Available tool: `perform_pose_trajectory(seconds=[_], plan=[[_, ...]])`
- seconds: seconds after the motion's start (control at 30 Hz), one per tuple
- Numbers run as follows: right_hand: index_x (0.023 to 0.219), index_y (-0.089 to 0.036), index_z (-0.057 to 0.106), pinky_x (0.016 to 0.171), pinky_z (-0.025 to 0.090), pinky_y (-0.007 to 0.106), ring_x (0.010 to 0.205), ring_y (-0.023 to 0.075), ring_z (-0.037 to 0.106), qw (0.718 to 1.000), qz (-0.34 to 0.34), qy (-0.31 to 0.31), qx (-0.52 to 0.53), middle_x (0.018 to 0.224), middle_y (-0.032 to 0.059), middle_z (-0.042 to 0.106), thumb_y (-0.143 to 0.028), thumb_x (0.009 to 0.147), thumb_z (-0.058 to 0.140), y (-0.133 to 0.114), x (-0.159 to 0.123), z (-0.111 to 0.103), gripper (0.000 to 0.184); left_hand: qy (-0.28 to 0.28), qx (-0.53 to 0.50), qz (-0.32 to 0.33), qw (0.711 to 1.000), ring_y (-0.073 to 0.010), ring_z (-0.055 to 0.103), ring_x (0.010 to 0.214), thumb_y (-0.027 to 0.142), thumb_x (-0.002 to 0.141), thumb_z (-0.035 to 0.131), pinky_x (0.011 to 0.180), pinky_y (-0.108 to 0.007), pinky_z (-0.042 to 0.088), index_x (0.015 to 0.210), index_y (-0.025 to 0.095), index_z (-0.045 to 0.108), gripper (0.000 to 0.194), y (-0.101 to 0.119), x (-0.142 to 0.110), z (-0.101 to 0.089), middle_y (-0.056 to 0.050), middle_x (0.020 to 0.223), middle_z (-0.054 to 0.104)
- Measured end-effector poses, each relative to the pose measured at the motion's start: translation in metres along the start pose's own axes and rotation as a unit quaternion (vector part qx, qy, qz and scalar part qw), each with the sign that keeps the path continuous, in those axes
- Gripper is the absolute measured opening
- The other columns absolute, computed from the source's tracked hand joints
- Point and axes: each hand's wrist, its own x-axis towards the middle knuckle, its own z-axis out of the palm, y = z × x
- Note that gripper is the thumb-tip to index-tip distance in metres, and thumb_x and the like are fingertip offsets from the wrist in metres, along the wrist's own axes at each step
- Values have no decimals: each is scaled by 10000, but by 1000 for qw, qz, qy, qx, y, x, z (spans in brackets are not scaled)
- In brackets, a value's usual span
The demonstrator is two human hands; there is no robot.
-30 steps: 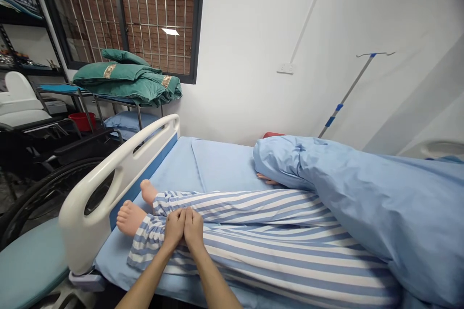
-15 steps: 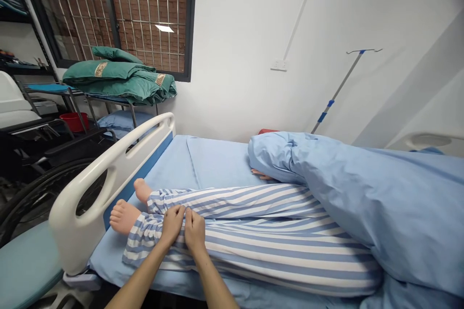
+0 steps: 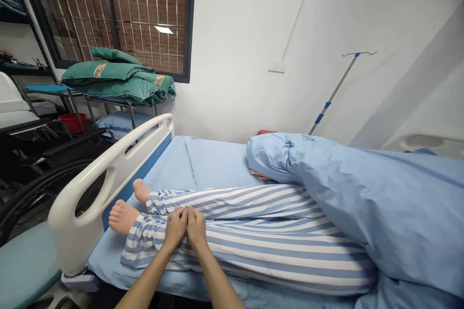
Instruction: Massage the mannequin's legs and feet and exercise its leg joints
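A figure in blue-and-white striped trousers (image 3: 275,246) lies on a bed; its bare feet (image 3: 123,217) point left and look like a manikin's. My left hand (image 3: 176,227) is on the near lower leg, above the ankle, with its fingers curled closed on the trouser leg. Right beside it, touching or nearly so, my right hand (image 3: 196,226) is closed in the same way on the cloth. The fingertips of both hands are hidden. A light blue quilt (image 3: 348,188) covers the figure's upper part, with some fingers (image 3: 260,175) showing under its edge.
The white footboard (image 3: 67,217) rises past the feet. Left of it are a wheelchair (image 3: 43,174) and a pale green seat (image 3: 27,265). Folded green quilts (image 3: 119,77) lie on a rack below the window. An IV pole (image 3: 333,94) stands behind the bed.
My left hand has shifted slightly right, and the two hands are closer together. Both stay on the trouser leg. The whole view has moved slightly.
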Motion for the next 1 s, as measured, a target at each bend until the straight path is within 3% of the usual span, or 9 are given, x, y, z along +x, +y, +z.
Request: perform_pose_trajectory(seconds=[0.17, 0.3, 0.53, 0.77, 1.0], plan=[[514, -170, 445, 496, 234, 236, 478, 97, 375, 995, -67, -28, -66, 480, -29, 443, -361, 875, 347, -23, 8, -17, 420, -26, 11, -5, 1000, -105, 382, 529, 375, 785, 390, 550, -225, 269, 508, 176, 406, 341, -3, 3, -2, 35, 496, 435], [523, -174, 476, 497, 215, 247, 475, 102, 381, 990, -92, -29, -101, 476, -17, 471, -365, 893, 320, -18, 7, -24, 444, -15, 10, -10, 1000, -99, 364, 525, 371, 770, 402, 547, -221, 261, 501, 179, 377, 331, -7, 4, -4, 47, 483, 392], [543, -175, 527, 500, 217, 260, 474, 116, 431, 990, -69, 1, -121, 493, 5, 527, -364, 900, 302, 15, -1, -20, 463, -23, 30, -8, 999, -102, 370, 522, 373, 759, 424, 546, -226, 272, 490, 180, 377, 335, 1, 2, 1, 44, 475, 389], [582, -156, 547, 499, 284, 232, 512, 120, 457, 999, -23, 24, -20, 552, 19, 567, -385, 890, 298, 11, 4, -26, 459, 8, -110, -37, 993, -98, 355, 507, 413, 766, 407, 503, -222, 297, 499, 183, 385, 352, 36, 4, 25, 41, 478, 388], [536, -163, 497, 487, 293, 227, 494, 113, 425, 999, -13, 37, -8, 504, -3, 507, -377, 869, 330, 16, 3, -24, 429, -4, -51, -8, 999, -114, 401, 526, 404, 776, 400, 540, -231, 297, 503, 183, 417, 352, 24, -8, 24, 21, 495, 462]])
